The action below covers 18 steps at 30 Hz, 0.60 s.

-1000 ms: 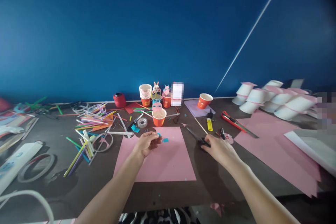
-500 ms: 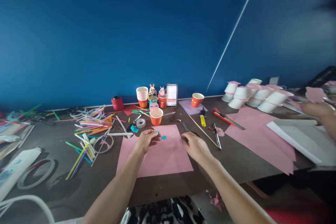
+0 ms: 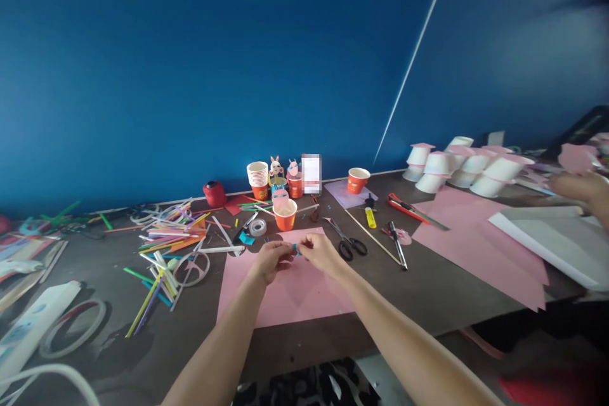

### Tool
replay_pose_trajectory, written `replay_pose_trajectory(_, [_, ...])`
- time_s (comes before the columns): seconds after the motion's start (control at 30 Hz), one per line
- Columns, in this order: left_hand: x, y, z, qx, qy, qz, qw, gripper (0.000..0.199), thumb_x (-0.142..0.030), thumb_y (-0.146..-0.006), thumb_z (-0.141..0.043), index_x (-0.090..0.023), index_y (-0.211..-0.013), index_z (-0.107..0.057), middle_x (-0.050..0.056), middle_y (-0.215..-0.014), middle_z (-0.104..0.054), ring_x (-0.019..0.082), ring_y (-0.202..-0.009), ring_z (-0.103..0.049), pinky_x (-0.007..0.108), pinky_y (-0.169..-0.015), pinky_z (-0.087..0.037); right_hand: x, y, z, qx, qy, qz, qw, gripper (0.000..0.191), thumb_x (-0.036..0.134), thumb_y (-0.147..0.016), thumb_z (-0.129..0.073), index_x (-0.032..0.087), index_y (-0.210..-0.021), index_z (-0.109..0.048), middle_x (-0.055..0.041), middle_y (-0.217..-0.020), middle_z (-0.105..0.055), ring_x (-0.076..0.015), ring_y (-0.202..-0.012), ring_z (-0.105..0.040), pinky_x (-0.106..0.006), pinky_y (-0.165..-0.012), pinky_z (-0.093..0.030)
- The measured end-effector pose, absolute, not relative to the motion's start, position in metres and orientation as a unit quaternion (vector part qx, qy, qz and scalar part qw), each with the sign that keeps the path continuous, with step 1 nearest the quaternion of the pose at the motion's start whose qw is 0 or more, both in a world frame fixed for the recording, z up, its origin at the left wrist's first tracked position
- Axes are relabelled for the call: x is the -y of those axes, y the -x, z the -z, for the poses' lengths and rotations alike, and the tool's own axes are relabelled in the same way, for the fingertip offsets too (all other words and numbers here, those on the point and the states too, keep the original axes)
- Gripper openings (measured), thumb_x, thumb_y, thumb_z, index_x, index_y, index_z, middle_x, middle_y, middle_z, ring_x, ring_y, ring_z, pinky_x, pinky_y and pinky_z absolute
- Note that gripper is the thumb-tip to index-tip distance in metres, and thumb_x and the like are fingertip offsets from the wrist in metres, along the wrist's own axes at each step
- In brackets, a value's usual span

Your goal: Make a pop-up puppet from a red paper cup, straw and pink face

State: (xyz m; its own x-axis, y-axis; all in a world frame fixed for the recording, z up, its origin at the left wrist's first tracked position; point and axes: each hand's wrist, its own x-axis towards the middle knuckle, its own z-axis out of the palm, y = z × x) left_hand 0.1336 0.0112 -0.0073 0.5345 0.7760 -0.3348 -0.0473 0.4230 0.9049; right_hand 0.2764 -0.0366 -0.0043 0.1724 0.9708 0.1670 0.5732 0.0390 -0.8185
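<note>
Over a pink paper sheet (image 3: 285, 301) my two hands meet. My left hand (image 3: 272, 261) has its fingers closed on a small blue paper piece (image 3: 295, 250). From the other side, the thumb and fingers of my right hand (image 3: 321, 255) pinch the same piece, and fingers cover most of it. Black-handled scissors (image 3: 351, 246) lie partly spread on the table, just right of my right hand. Beyond my hands stands an orange paper cup (image 3: 285, 218) with a pink paper face behind its rim. Near it are a tape roll (image 3: 257, 228) and a blue paper scrap (image 3: 246, 238).
Paper strips and sticks (image 3: 174, 231) are heaped at left, near a power strip (image 3: 38, 323). On the right lie a red cutter (image 3: 409, 208), a black marker (image 3: 398, 246) and pink sheets (image 3: 480, 247). White cups (image 3: 435, 171) stand behind, near another person's hand (image 3: 578, 193).
My right hand has moved left, away from beside the scissors, to the blue paper at my left hand. The scissors now show fully. The blue square on the pink sheet is no longer visible there.
</note>
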Motion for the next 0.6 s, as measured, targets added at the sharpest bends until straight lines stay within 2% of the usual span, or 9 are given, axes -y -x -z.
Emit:
replay_pose_trajectory(0.2, [-0.0096,-0.1336,0.0044,-0.392,-0.482,-0.277,0.733,0.025,-0.037,-0.063,-0.063,-0.012,-0.067,-0.062,0.005,-0.068,-0.061,0.008,-0.055,-0.051,0.018,-0.046,-0.039,0.0367,-0.2787,0.0055,0.582,0.647,-0.279,0.407,0.016,0.023,-0.068,-0.047,0.014,-0.058,-0.057,0.0043,-0.044,-0.049,-0.0079,-0.042,-0.044,-0.018,-0.042,-0.031])
replay_pose_trajectory(0.37, [-0.0093,-0.1348,0.0031,-0.401,-0.567,-0.281,0.662,0.023,-0.034,-0.061,-0.064,-0.011,-0.063,-0.061,0.004,-0.063,-0.057,0.009,-0.055,-0.049,0.019,-0.047,-0.040,0.0359,-0.2778,0.0111,0.571,0.650,-0.304,0.399,0.016,0.022,-0.068,-0.046,0.014,-0.061,-0.057,0.0049,-0.042,-0.046,-0.0068,-0.039,-0.043,-0.016,-0.038,-0.029])
replay_pose_trajectory(0.6, [-0.0102,-0.1364,0.0063,-0.410,-0.586,-0.294,0.634,0.019,-0.031,-0.060,-0.061,-0.012,-0.062,-0.062,0.003,-0.060,-0.058,0.009,-0.052,-0.050,0.020,-0.046,-0.042,0.0319,-0.2761,0.0107,0.586,0.654,-0.296,0.376,0.014,0.019,-0.068,-0.047,0.014,-0.060,-0.057,0.0044,-0.045,-0.048,-0.0061,-0.039,-0.042,-0.016,-0.038,-0.029])
